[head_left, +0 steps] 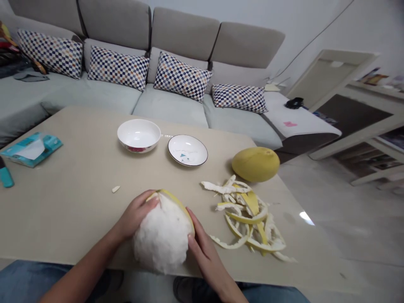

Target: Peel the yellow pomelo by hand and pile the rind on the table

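A partly peeled pomelo (pixel 162 235) is between my hands at the table's near edge. White pith covers the side facing me, and a strip of yellow rind runs along its far upper edge. My left hand (pixel 135 214) grips it from the upper left, thumb on the pith near the top. On the right, my right hand (pixel 202 242) is closed around its side, with the thumb at the rind's edge. To the right lies a heap of yellow and white peel strips (pixel 252 219). Behind the heap sits a whole pomelo (pixel 255 164) with its rind on.
A white bowl (pixel 139 135) and a dark-rimmed plate (pixel 187 150) stand toward the table's far side. At the left are a teal tissue pack (pixel 33 149) and a teal-handled tool (pixel 5 174). A small peel scrap (pixel 115 189) lies left of centre. A sofa (pixel 170 103) stands beyond the table.
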The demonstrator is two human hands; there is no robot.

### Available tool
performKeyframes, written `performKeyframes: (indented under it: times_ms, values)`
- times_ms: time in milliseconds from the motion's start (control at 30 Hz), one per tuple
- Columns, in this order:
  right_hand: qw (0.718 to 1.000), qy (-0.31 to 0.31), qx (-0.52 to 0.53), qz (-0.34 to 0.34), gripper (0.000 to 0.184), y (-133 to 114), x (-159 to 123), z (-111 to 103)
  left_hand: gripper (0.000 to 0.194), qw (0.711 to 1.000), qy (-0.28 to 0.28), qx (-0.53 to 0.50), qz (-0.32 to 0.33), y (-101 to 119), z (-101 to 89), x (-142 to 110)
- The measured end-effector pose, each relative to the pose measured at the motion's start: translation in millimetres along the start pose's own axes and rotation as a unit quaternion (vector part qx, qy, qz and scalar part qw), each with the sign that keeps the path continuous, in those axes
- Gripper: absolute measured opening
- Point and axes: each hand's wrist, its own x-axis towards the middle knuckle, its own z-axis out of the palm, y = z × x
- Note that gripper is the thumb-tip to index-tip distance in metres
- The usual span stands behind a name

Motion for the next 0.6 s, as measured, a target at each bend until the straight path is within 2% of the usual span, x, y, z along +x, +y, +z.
performKeyframes:
  times_ms: [100, 233, 300, 400, 467, 533, 600]
  values:
    - [0.998, -0.033, 0.045, -0.002, 0.071, 14.6, 0.2, 8.6, 0.040, 0.996, 0.004, -0.093, -0.015, -4.4, -7.4, 13.7]
    - [0.995, -0.061, 0.069, -0.039, 0.114, 18.8, 6.6, 20.4, 0.046, 0.990, 0.125, -0.063, 0.022, -6.8, -16.2, 21.6]
    - [0.996, -0.052, 0.069, -0.034, 0.125, 18.1, 13.0, 26.7, 0.049, 0.984, 0.163, -0.038, 0.055, -8.6, -20.6, 21.3]
    - [0.997, -0.012, 0.072, -0.028, 0.120, 15.6, 26.9, 33.6, 0.046, 0.985, 0.124, 0.019, 0.115, -14.6, -26.2, 20.9]
    - [0.997, 0.019, 0.071, -0.036, 0.117, 11.1, 37.5, 34.1, 0.048, 0.986, 0.095, 0.040, 0.132, -18.5, -29.0, 23.4]
    - [0.997, 0.042, 0.049, -0.040, 0.117, 1.5, 46.4, 29.9, 0.055, 0.989, 0.092, 0.009, 0.115, -19.0, -31.0, 27.1]
    - [0.999, 0.043, 0.002, -0.032, 0.115, -14.2, 51.0, 21.0, 0.062, 0.992, 0.096, -0.040, 0.072, -14.6, -32.2, 28.6]
